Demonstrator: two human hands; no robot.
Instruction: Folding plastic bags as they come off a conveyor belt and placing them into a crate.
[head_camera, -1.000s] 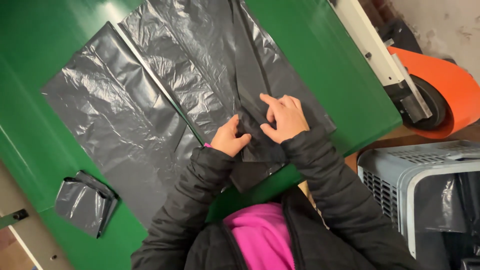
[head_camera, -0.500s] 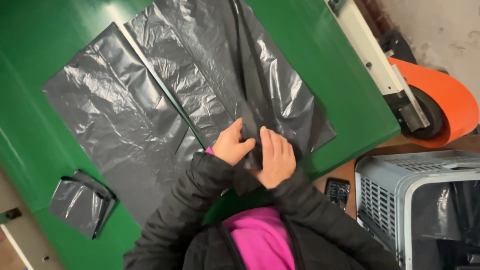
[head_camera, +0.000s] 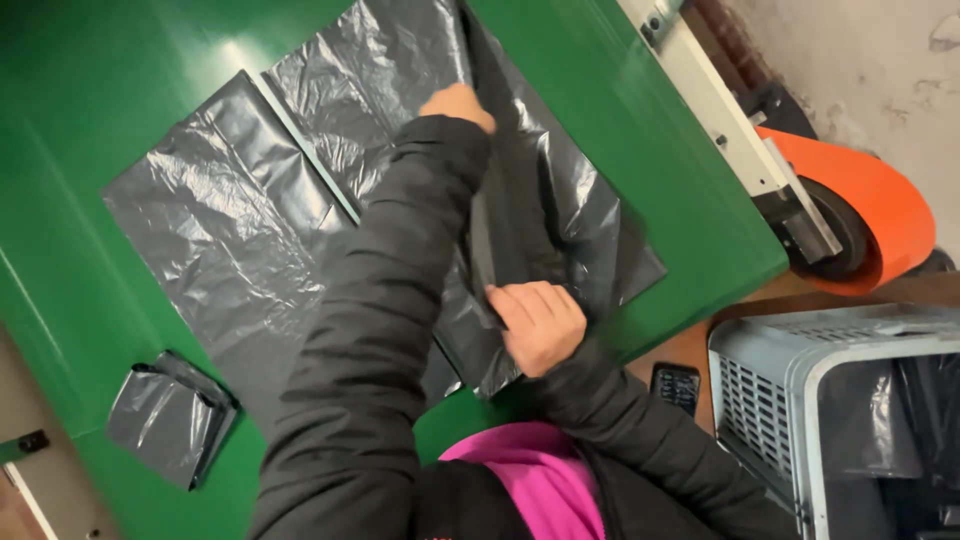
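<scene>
Head view, from left to right: one folded black bag (head_camera: 170, 420) lies at the lower left of the green bench (head_camera: 120, 90), set aside from two flat sheets, the left sheet (head_camera: 215, 245) and the bag being folded (head_camera: 400, 70). At upper centre the left hand (head_camera: 458, 103) pinches its far edge to draw it over, I judge; the right hand (head_camera: 540, 325), fingers curled, pins the near edge. One grey crate (head_camera: 800, 400) stands lower right.

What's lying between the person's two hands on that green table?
In the head view, only the dark grey plastic bag spread on the green table lies between the left hand, reached far out, and the right hand pressing its near edge.
</scene>
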